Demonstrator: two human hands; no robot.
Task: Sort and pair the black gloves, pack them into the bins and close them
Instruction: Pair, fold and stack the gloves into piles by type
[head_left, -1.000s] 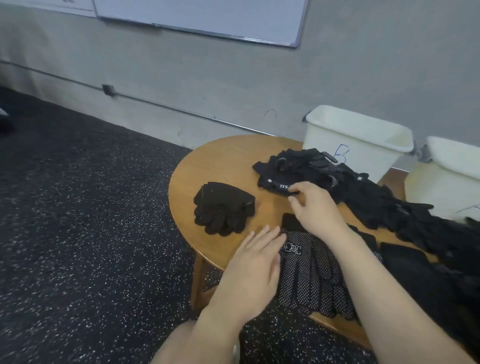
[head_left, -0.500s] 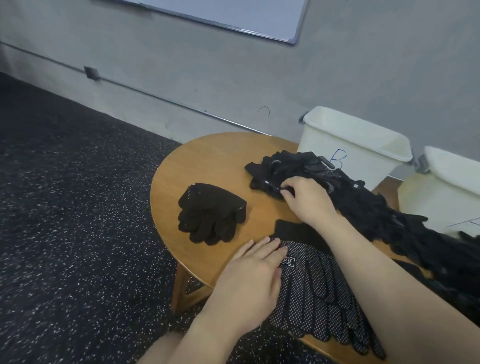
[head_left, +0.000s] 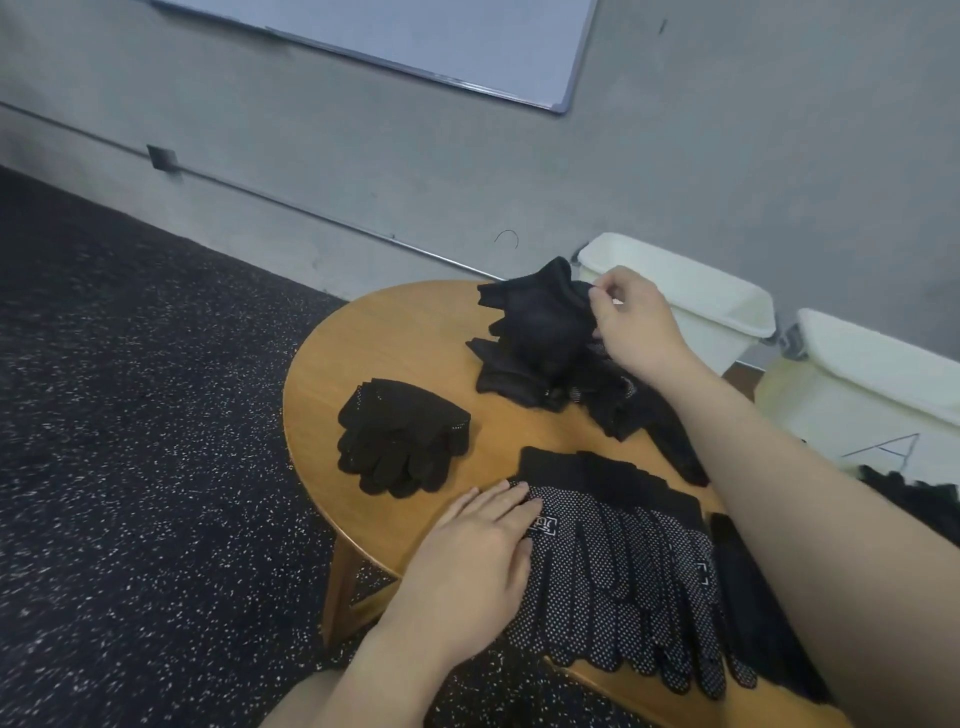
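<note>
Nearest, we list our left hand (head_left: 475, 553), fingers straight and together, resting flat on a row of black knit gloves with white grip dots (head_left: 631, 577) at the near edge of the round wooden desk (head_left: 395, 332). Left of centre lies a stacked bundle of black dotted gloves (head_left: 402, 436). Farther on, our right hand (head_left: 636, 325) pinches a plain black glove (head_left: 540, 322), lifted above the loose pile of black gloves (head_left: 597, 395). Beyond the desk stand two open white plastic bins: one (head_left: 691, 306) by the wall, one marked "A" (head_left: 872, 400) to its right.
</note>
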